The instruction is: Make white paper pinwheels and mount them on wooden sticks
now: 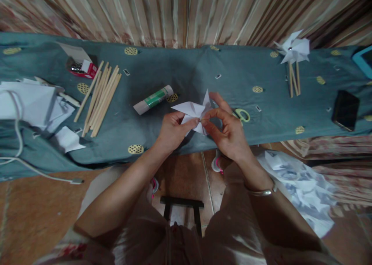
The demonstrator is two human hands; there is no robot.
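Both hands hold a white folded paper pinwheel (192, 110) above the front edge of a blue-grey cloth (186, 75). My left hand (172, 131) grips it from the lower left, fingers closed on the paper. My right hand (228, 131) pinches the pinwheel's centre between thumb and forefinger. A glue stick (153, 99) with a green label lies just to the left of the pinwheel. Scissors with pale green handles (242, 115) lie partly hidden behind my right hand.
A bundle of wooden sticks (100, 98) lies at the left, beside a small red box (84, 68) and white paper sheets (29, 102). A finished pinwheel (294, 50) on sticks sits far right, near a dark phone (345, 110). Paper scraps (299, 183) lie on the floor.
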